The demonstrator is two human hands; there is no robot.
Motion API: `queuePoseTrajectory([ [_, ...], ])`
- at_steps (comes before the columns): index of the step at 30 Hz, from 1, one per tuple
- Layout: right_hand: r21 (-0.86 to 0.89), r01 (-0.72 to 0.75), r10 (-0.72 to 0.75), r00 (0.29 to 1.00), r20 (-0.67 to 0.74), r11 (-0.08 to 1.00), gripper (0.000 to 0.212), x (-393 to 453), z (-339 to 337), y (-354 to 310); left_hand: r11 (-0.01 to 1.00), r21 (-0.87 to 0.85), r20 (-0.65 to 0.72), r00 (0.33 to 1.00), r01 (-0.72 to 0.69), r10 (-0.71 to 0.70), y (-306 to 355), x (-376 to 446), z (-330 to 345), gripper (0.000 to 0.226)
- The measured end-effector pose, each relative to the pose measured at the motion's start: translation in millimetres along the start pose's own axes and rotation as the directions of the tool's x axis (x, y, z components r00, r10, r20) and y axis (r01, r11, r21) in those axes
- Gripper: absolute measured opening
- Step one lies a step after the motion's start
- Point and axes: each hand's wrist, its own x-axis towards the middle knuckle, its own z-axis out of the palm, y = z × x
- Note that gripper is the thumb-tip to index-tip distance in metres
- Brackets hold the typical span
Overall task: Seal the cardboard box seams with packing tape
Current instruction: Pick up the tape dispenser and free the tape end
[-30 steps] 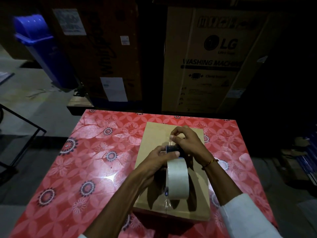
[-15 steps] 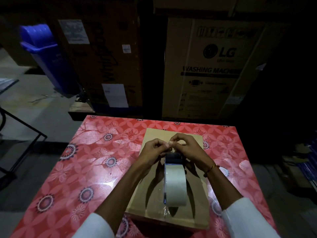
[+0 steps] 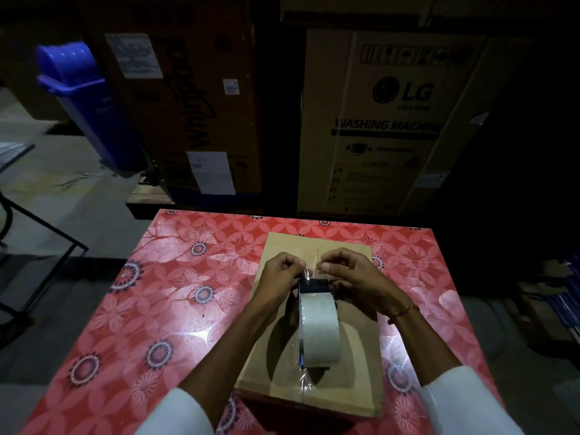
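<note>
A flat brown cardboard box (image 3: 276, 365) lies on the red floral table, its centre seam running away from me. A roll of packing tape in a dark dispenser (image 3: 318, 332) stands on edge on the box's middle. A clear strip of tape (image 3: 309, 271) comes off the dispenser's far end. My left hand (image 3: 279, 277) pinches the strip's left corner and my right hand (image 3: 351, 279) pinches its right corner, just above the seam. Some tape shows at the box's near edge (image 3: 304, 384).
The table (image 3: 163, 309) carries a glossy red flowered cover. Beyond its far edge stand tall appliance cartons (image 3: 386, 120). A blue bin (image 3: 84, 98) leans at the far left, and a black metal frame (image 3: 37, 246) stands on the floor to the left.
My left hand left the dispenser and went up to the tape's free end. Both hands now hold the strip and have spread slightly apart; the roll stands on the box by itself.
</note>
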Motion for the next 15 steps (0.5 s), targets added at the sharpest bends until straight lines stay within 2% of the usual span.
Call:
queuePoseTrajectory([
  [6,-0.038,0.061,-0.063,0.997,-0.035,0.997,0.03,-2.0,3.4,11.0,1.0,-0.003,-0.027,0.999,-0.02,0.02,-0.9,-0.8,3.8,0.011],
  [9,-0.079,0.092,-0.096,0.994,-0.047,0.993,0.012,1.7,4.1,14.0,1.0,-0.01,-0.004,1.0,-0.02,0.02,0.1,-1.1,2.8,0.015],
  [15,-0.105,0.16,-0.168,0.983,-0.068,0.982,0.012,4.3,8.6,17.3,0.999,-0.045,0.089,0.996,0.021,-0.017,5.0,0.4,-1.9,0.017],
])
